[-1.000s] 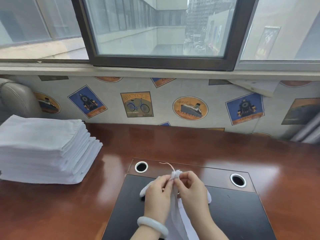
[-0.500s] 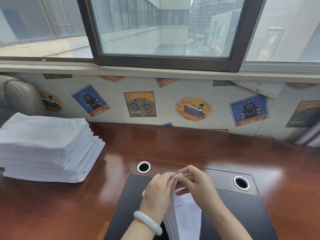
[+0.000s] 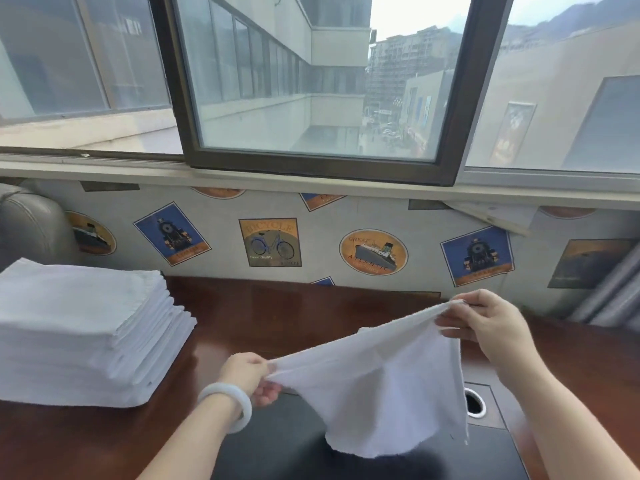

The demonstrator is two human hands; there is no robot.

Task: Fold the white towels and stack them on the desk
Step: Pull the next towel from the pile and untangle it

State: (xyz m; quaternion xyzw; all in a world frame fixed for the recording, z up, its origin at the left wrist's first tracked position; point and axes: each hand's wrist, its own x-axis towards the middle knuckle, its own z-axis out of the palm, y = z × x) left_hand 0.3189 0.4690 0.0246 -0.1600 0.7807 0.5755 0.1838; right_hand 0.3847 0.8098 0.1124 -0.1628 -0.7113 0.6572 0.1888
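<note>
left hand (image 3: 254, 375) and right hand (image 3: 485, 323) each pinching a corner of white towel (image 3: 388, 382), holding it spread above desk (image 3: 270, 317); folded stack (image 3: 83, 327) sitting left.

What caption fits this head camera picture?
Left hand and right hand stretch a white towel above the desk.

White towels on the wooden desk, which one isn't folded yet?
The white cloth towel stretched in the air between the left hand and right hand; the others lie folded in the stack.
</note>
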